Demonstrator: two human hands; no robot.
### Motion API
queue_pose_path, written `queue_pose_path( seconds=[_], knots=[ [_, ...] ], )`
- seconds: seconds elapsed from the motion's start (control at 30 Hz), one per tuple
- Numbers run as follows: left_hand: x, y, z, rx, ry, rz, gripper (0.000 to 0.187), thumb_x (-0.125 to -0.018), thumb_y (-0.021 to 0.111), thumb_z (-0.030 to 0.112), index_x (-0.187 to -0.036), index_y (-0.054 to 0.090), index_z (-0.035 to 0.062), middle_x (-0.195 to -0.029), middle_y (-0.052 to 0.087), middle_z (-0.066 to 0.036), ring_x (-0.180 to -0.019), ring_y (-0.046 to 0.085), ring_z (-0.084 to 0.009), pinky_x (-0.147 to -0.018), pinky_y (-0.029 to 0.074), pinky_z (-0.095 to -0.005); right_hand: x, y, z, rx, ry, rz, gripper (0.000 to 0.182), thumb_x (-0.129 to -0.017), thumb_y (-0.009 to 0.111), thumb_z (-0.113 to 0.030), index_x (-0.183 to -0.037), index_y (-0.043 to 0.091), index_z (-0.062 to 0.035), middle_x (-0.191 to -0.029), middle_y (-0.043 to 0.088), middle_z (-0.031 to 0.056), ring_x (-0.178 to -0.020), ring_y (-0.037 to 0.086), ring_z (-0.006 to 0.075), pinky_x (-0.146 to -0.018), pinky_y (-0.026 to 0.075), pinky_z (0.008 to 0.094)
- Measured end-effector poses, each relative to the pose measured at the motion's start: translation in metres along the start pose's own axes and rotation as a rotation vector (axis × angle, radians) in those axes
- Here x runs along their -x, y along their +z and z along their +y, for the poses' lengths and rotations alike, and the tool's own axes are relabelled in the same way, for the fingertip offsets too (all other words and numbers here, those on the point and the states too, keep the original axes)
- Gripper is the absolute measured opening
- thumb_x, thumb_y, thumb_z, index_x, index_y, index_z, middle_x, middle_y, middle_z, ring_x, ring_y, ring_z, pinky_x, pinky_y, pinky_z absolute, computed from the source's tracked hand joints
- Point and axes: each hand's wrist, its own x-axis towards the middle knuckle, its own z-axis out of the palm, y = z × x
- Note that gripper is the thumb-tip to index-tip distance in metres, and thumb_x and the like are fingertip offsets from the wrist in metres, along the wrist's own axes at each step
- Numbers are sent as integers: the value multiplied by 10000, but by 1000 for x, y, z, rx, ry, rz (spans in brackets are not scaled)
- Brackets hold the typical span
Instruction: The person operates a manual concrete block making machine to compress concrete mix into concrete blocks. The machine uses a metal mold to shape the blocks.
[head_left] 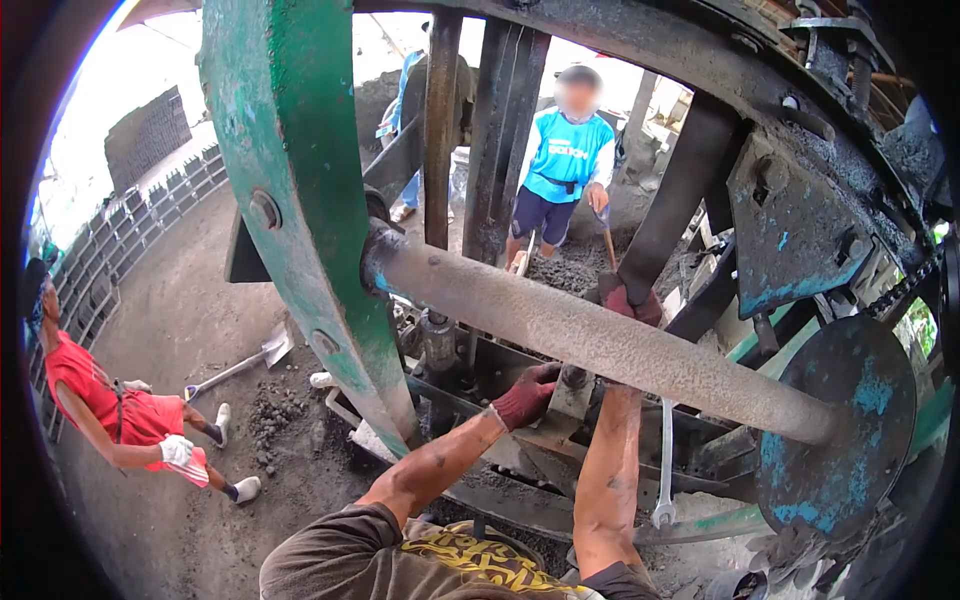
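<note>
My left hand (527, 396), in a dark red glove, rests beside an upright metal block (572, 393) on the machine's lower frame. Its fingers are curled, and what lies under them is hidden. My right forearm passes beneath a thick, rough metal shaft (560, 325). Beyond the shaft, my gloved right hand (640, 306) is closed beside a dark slanted bar; the shaft covers part of it, and I cannot make out what it grips. To the right of that forearm, a long wrench (667, 460) points downward with its jaw at the lower end, its upper end hidden by the shaft.
A green beam (300, 180) rises at left, and a round plate (838, 425) caps the shaft's right end. A person in blue (568, 150) holds a shovel behind the machine. Another in red (105, 400) walks at left near a shovel (240, 365). Dark rubble covers the ground.
</note>
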Motion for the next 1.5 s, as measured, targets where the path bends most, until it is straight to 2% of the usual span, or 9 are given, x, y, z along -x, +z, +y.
queue_pose_path(
  seconds=[0.07, 0.3, 0.4, 0.5, 0.57, 0.77, 0.97, 1.17, 1.5],
  knots=[
    [8, 6, 27, -379, 24, 129, 338, -860, 639, 158, -1147, 595, -14, -1120, 656, -91, -1026, 581, -141, -906, 457, -306, 9, -6, 1, -5, -6, -8, 241, -904, 606, -215, -1095, 614, -69, -921, 635, 76, -819, 598, 201, -716, 478, 347],
    [-9, -19, 23, -326, 162, -73, 320, -880, 608, 127, -1172, 599, -2, -1110, 665, -81, -1019, 593, -139, -920, 453, -310, -5, -14, -1, -28, -13, -53, 235, -903, 607, -211, -1090, 615, -68, -911, 634, 72, -807, 598, 195, -705, 478, 342],
    [-6, -13, 24, -288, -155, -115, 313, -896, 589, 124, -1186, 597, 4, -1114, 664, -70, -1019, 595, -139, -928, 451, -315, -4, -21, -2, -38, -29, -76, 233, -903, 608, -209, -1087, 615, -67, -906, 634, 71, -801, 597, 193, -700, 478, 340],
    [-8, -7, -6, 297, -11, 29, 310, -888, 601, 105, -1182, 600, 8, -1092, 668, -64, -989, 594, -130, -912, 456, -307, 1, -15, -1, -51, -42, -91, 231, -902, 609, -208, -1085, 615, -67, -901, 634, 70, -796, 597, 190, -695, 478, 338],
    [-2, 0, 5, -286, 113, 41, 326, -868, 620, 71, -1185, 587, 1, -1083, 661, -67, -983, 584, -116, -896, 458, -292, 1, -14, -1, -65, -39, -97, 229, -902, 609, -207, -1083, 615, -66, -898, 633, 69, -793, 597, 188, -691, 478, 336],
    [12, 9, 26, -289, 163, 170, 298, -879, 623, 69, -1171, 605, 11, -1081, 660, -53, -1024, 561, -98, -915, 449, -275, -12, -13, -5, -98, -25, -124, 224, -901, 611, -203, -1079, 615, -65, -889, 633, 66, -782, 597, 183, -681, 478, 332],
    [-8, -15, 12, 135, -205, -155, 394, -896, 621, 127, -1272, 568, 22, -1174, 644, -50, -1063, 559, -122, -948, 443, -296, -9, -9, -5, -99, -10, -121, 220, -901, 612, -200, -1074, 616, -65, -880, 632, 63, -771, 596, 178, -671, 478, 328],
    [5, 8, 18, -215, 113, 66, 360, -862, 656, 123, -1193, 593, -4, -1077, 669, -71, -1004, 566, -109, -897, 461, -292, -14, -8, -8, -131, -42, -117, 215, -900, 613, -197, -1069, 616, -64, -870, 632, 60, -760, 596, 172, -661, 478, 323],
    [1, -12, 25, 170, -201, -77, 344, -891, 627, 168, -1209, 601, 39, -1087, 665, -38, -962, 598, -116, -852, 474, -274, -17, -5, -9, -156, -19, -138, 208, -899, 616, -191, -1061, 616, -62, -855, 631, 55, -743, 595, 164, -645, 478, 316]
  ],
)
